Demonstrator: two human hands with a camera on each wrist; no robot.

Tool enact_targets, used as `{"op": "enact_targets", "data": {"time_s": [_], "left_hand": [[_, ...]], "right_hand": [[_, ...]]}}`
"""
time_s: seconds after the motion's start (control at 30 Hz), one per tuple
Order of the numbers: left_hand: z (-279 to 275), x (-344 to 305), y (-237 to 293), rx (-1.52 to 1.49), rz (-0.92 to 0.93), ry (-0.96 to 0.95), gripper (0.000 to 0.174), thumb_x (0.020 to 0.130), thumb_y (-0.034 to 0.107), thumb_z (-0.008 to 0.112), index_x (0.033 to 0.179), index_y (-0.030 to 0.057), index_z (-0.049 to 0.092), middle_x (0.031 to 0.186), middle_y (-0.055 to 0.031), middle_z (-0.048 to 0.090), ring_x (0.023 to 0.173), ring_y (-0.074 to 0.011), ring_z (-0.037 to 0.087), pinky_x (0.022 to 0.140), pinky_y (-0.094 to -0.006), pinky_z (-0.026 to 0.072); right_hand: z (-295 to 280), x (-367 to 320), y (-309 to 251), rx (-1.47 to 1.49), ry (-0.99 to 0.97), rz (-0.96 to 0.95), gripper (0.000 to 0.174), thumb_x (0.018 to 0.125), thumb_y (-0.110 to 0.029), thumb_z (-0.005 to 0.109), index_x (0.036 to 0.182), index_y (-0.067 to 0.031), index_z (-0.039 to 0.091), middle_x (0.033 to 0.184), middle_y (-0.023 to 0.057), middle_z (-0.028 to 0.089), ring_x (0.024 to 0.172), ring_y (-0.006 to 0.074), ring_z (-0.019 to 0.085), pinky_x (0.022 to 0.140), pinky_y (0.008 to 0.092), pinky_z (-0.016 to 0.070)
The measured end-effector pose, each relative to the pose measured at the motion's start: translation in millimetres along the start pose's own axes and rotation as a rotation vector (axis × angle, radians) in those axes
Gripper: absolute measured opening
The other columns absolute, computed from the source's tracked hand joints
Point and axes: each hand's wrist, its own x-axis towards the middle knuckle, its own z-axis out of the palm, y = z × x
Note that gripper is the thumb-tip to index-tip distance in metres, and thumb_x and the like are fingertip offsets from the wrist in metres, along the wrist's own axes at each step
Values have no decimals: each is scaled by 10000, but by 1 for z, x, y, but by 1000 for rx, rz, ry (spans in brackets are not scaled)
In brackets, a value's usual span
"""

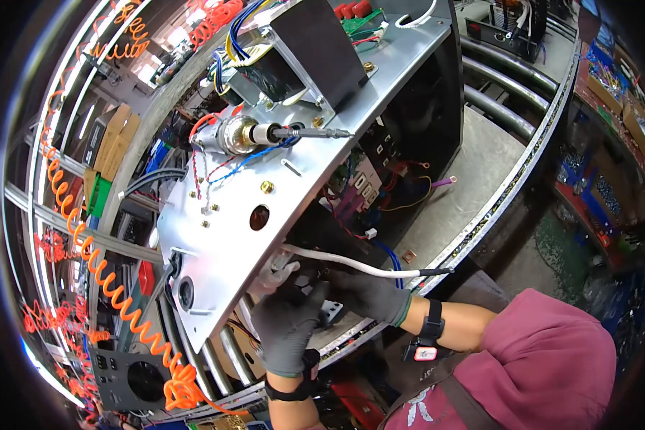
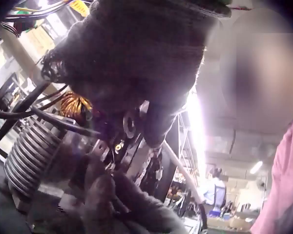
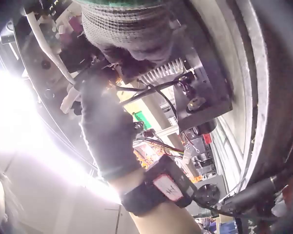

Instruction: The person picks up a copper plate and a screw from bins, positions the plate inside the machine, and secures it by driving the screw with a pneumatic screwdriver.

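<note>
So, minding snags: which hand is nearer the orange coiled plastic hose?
Left. The left hand sits clear of the orange coiled plastic hose; the right hand lies farther off, beyond the left hand.

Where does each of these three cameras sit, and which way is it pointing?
Head: on the head, looking down at the metal chassis; shows left hand, right hand, forearms, pink sleeve.
Left wrist: behind the left hand, looking past it into wiring.
Right wrist: behind the right hand, facing the left hand.
All share the two gloved hands meeting.
</note>
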Motion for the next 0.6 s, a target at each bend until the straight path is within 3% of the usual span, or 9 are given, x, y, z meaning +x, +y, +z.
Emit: {"op": "enact_targets", "data": {"time_s": [0.1,0.17,0.23,0.27,0.3,0.33,0.4,0.47,0.6], "left_hand": [[15,-1,-19,-85,113,137,229,767,249,732,944,103,730,739,-51,706,683,-197,687,642,-269,516],[14,-2,-13,74,103,107,217,774,201,725,952,77,722,819,-47,721,747,-191,692,705,-271,518],[20,-1,-21,43,112,203,209,765,180,732,940,66,716,863,-43,722,811,-196,688,755,-281,514],[23,-1,-19,4,83,205,209,754,182,741,922,61,711,908,-52,717,852,-202,679,781,-288,507],[24,-3,-21,115,161,208,163,791,149,697,915,44,707,935,-115,704,825,-247,685,720,-320,532],[29,-2,-22,118,170,239,156,795,162,698,890,39,698,892,-105,699,795,-249,679,698,-321,529],[37,-2,-26,125,171,255,156,798,175,698,864,34,688,848,-95,695,765,-251,673,677,-323,525],[41,-5,-30,44,46,253,337,726,206,789,993,38,670,928,-73,691,847,-205,666,795,-295,500],[55,-1,-46,64,89,276,454,728,222,791,1096,19,619,1051,-90,660,947,-209,641,854,-313,484]], "right_hand": [[0,5,-1,-178,52,-74,361,961,-160,532,1304,-53,499,1233,85,551,1136,164,538,982,323,452],[4,4,0,-235,87,-101,345,958,-114,528,1295,-44,508,1207,84,567,1095,157,558,942,318,472],[1,10,2,-155,134,-105,371,942,-49,524,1311,-32,491,1208,86,568,1075,166,570,929,316,478],[1,8,0,-545,75,-212,381,928,-18,524,1308,-20,491,1199,95,576,1067,171,575,921,315,482],[1,9,-2,-934,13,-313,392,914,13,524,1304,-9,491,1190,104,584,1058,175,580,913,315,485],[-6,11,8,-809,74,-219,381,892,33,532,1272,6,517,1170,129,600,1050,189,590,902,321,493],[-6,5,9,-921,41,-300,371,887,35,540,1257,9,528,1159,135,608,1045,193,594,894,322,497],[-7,-1,11,-1030,4,-373,361,883,36,547,1243,13,540,1147,141,615,1039,198,598,885,322,501],[-15,-2,17,-1317,7,-538,336,894,16,544,1230,14,550,1135,142,623,1028,202,607,881,312,502]]}}
